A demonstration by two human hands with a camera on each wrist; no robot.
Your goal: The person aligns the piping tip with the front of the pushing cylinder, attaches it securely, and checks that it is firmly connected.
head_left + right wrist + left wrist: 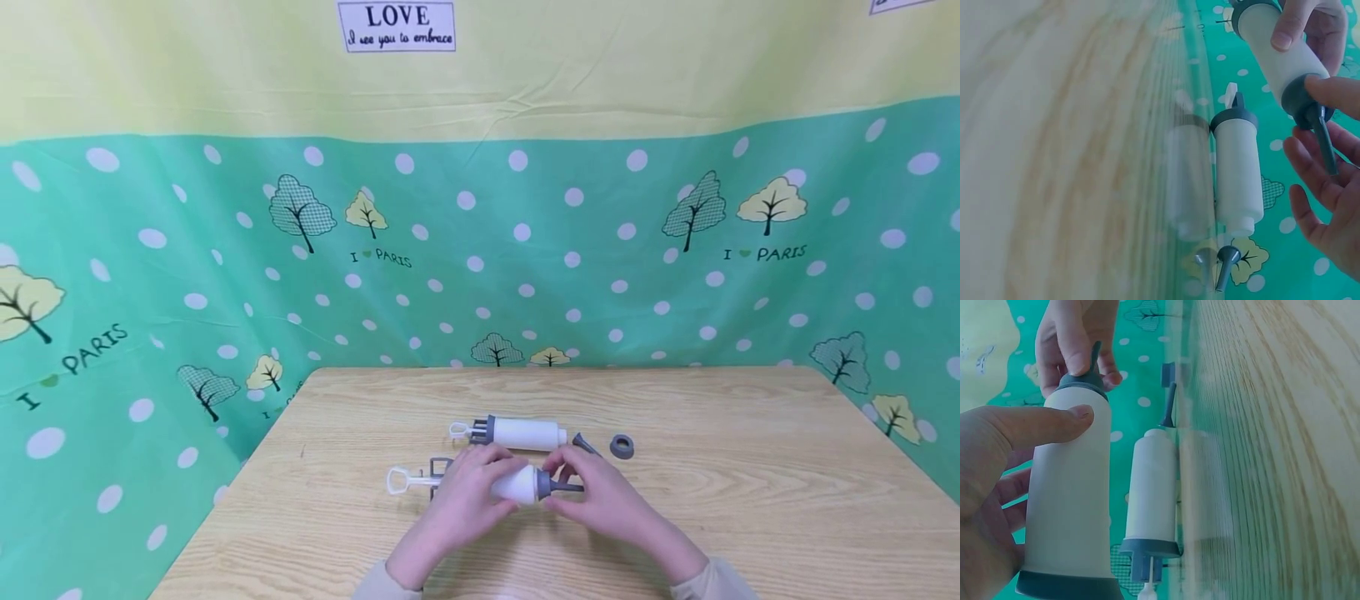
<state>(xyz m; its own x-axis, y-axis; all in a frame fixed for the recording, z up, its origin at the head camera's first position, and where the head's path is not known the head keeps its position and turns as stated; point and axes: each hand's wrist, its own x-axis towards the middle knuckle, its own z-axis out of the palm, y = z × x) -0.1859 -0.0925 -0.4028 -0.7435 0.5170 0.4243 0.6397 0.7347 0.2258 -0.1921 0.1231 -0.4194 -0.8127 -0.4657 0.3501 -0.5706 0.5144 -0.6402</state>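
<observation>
"While you hold that white tube [519, 483], where is it?"
"Lower centre of the frame: my left hand [471, 492] curls round it, my right hand [602, 493] pinches its grey nozzle cap [543, 485]."

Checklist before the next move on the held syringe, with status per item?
1. Left hand holding the held syringe: ok, thumb and fingers around it.
2. Right hand on the gray cap: ok, thumb on it.
3. Nozzle present on that cap: ok, sticks out of it.
4. Cap fully tightened: cannot tell.
5. Second syringe fitted with a nozzle: not ok, the loose nozzle lies off its end.
6. Gray ring fitted: not ok, it lies apart on the table.
</observation>
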